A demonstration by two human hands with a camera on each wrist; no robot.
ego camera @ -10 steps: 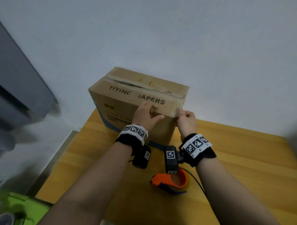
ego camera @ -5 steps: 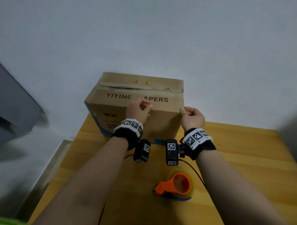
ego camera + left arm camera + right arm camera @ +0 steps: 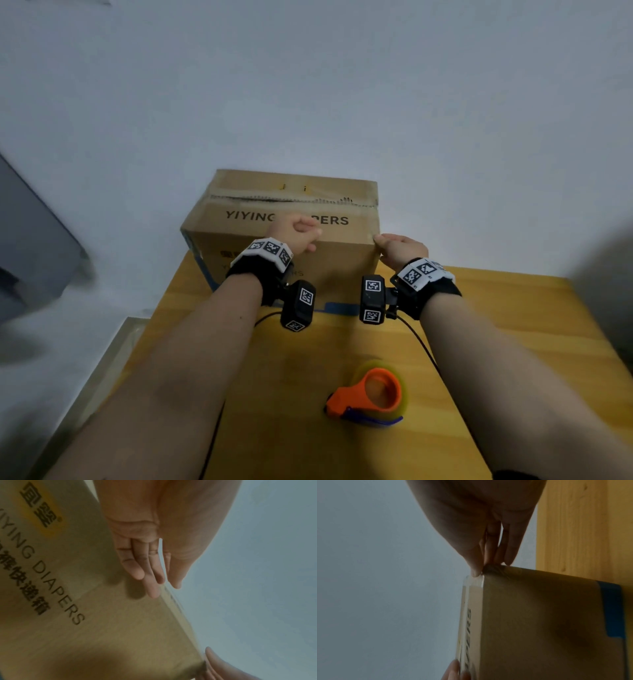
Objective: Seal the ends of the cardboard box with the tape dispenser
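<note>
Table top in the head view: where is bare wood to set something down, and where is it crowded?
Bare wood lies on the table right of the right forearm, and between the cardboard box and the orange tape dispenser. It is crowded at the box's near edge, where the left hand and right hand meet it.

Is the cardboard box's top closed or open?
Closed: the cardboard box has both top flaps lying flat, meeting at a ragged centre seam.

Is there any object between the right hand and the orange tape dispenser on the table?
Nothing visible does. The tape dispenser lies alone on bare table, nearer the person than the right hand, which touches the cardboard box at its corner.
</note>
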